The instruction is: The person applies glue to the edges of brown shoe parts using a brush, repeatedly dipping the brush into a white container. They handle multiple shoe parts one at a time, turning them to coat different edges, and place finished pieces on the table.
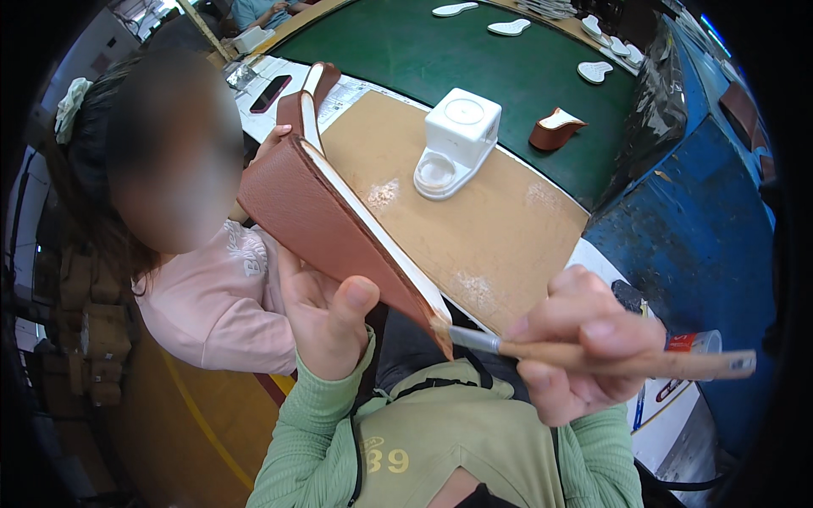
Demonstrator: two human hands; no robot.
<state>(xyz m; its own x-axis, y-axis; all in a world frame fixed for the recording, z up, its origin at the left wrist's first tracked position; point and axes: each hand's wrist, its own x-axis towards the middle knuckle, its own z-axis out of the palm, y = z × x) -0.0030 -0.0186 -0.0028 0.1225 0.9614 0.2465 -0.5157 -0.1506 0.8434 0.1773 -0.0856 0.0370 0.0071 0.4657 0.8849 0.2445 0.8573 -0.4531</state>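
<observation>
My left hand (pixel 326 317) supports a brown leather-covered wedge sole (pixel 313 216) from beneath, its thumb raised beside the leather side wall. A white strip runs along the sole's upper edge. The pointed leather end hangs toward me. My right hand (pixel 589 322) pinches a brush with a wooden handle (pixel 699 364) and a metal collar. Its bristles touch the sole's pointed end, where the leather edge looks rough. Another brown-and-white piece (pixel 296 110) shows just beyond the far end of my sole, beside a co-worker's hand (pixel 273 142).
A co-worker in a pink shirt (pixel 229 317) is close at my left. A white plastic dispenser (pixel 461 127) stands on the brown board (pixel 364 135). Behind is a green belt (pixel 406 59) with white sole pieces and a small brown-covered piece (pixel 556 131). A blue panel (pixel 686 229) bounds the right.
</observation>
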